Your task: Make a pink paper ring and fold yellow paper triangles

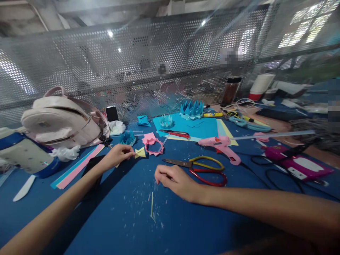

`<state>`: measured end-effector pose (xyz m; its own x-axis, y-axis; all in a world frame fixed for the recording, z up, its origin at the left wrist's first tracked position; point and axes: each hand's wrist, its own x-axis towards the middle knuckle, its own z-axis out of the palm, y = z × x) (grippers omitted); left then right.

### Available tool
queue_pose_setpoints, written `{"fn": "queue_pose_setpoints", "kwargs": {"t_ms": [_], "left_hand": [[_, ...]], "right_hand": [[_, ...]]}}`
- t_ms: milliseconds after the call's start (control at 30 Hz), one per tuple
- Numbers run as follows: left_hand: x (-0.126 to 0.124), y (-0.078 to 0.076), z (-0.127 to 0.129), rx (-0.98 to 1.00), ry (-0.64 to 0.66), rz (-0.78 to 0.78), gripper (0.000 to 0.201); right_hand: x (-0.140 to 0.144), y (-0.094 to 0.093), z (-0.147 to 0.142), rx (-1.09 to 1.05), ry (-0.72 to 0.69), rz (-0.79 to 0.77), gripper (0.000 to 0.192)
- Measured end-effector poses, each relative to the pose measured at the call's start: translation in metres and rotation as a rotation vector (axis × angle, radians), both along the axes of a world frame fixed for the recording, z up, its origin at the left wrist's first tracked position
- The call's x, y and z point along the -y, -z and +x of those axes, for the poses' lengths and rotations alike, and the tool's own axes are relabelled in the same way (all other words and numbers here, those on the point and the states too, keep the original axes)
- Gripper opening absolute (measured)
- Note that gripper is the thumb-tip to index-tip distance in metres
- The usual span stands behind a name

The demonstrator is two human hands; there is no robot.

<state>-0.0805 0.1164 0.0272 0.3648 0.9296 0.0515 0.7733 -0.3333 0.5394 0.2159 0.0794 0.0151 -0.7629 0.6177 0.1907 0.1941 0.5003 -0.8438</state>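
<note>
Behind the blue table (186, 230) stood a grey panel (138, 71) — it was of metal and full of small round holes. Some bright spots (110, 33) of light appeared against it. At the upper right, a window (308, 23) in many panes shone strongly — above, pale beams (111, 6) crossed.
</note>
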Motion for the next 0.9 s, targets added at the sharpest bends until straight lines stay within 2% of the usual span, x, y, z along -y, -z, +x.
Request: {"fn": "queue_pose_setpoints", "kwargs": {"t_ms": [133, 267, 433, 600, 733, 900], "left_hand": [[-0.001, -0.003, 0.002, -0.080, 0.134, -0.040, 0.027], [0.002, -0.007, 0.006, -0.147, 0.171, 0.046, 0.027], [0.006, -0.021, 0.001, -0.146, 0.089, 0.210, 0.029], [0.005, -0.031, -0.028, -0.132, -0.080, 0.363, 0.029], [0.004, -0.023, -0.057, -0.147, -0.186, 0.401, 0.034], [0.006, 0.005, -0.075, -0.210, -0.114, 0.346, 0.041]], "right_hand": [[-0.001, 0.001, -0.001, 0.021, -0.003, 0.019, 0.029], [-0.001, 0.002, -0.001, 0.033, -0.011, 0.031, 0.027], [-0.002, 0.002, 0.000, 0.037, -0.023, 0.045, 0.027], [-0.002, 0.002, 0.000, 0.032, -0.034, 0.061, 0.027], [-0.002, 0.003, -0.001, 0.034, -0.045, 0.064, 0.027], [-0.001, 0.004, -0.003, 0.034, -0.062, 0.062, 0.027]]}}
